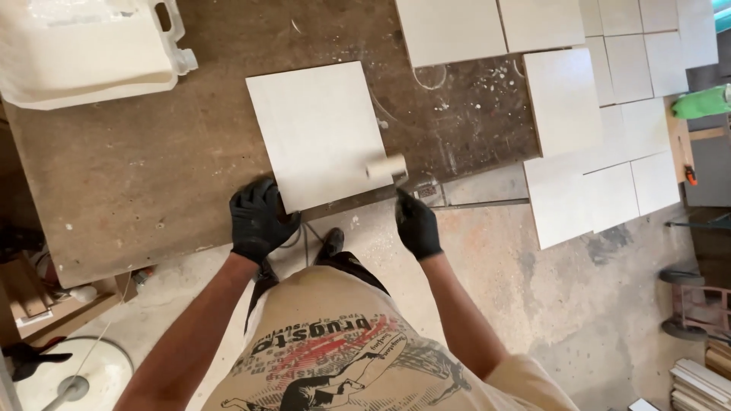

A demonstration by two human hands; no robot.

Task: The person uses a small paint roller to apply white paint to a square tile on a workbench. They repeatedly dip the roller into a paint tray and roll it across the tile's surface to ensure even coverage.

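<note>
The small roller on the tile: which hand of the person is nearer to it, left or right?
Right. The right hand is just below the small roller, seemingly holding its handle. The left hand rests at the white tile's lower left corner, farther from the roller.
</note>
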